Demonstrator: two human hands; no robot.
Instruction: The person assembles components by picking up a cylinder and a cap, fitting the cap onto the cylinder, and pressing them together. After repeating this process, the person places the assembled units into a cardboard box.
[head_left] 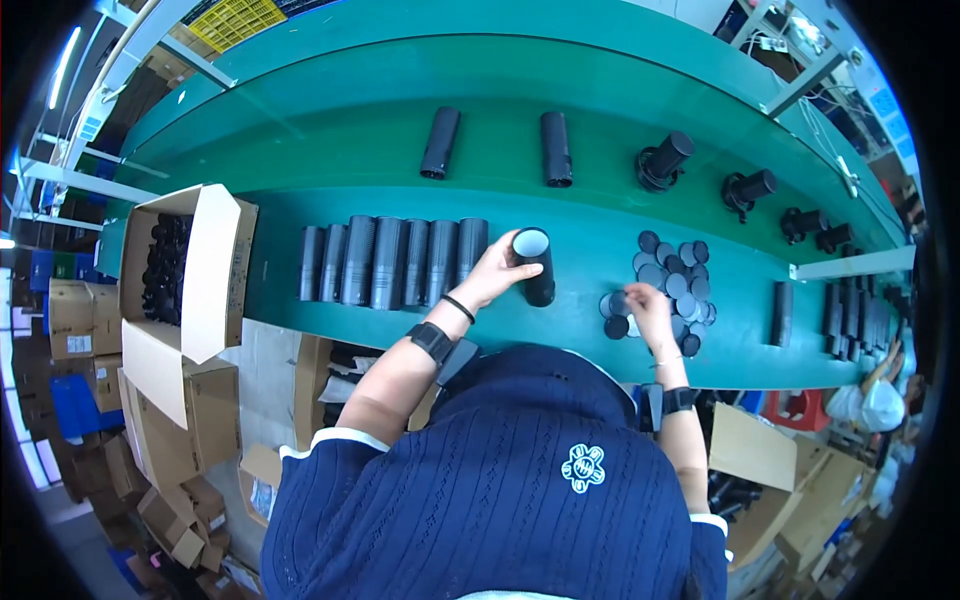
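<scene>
My left hand point(492, 274) is wrapped round a black tube point(541, 290), which is tilted so that its open end with a pale inside faces up. At the right, my right hand point(650, 312) reaches over a loose spread of round black discs point(676, 284). Its fingertips are drawn together by the spread's left side; whatever is between them is too small to make out. Left of my left hand, several black ribbed tubes point(388, 265) stand side by side in a row on the green bench point(590, 225).
Along the bench's far strip are two black tubes point(440, 143) and several black flanged parts point(666, 160). An open carton point(228, 270) of black parts stands at the left. More tubes point(850, 318) lie far right. Cartons point(760, 450) sit below the near edge.
</scene>
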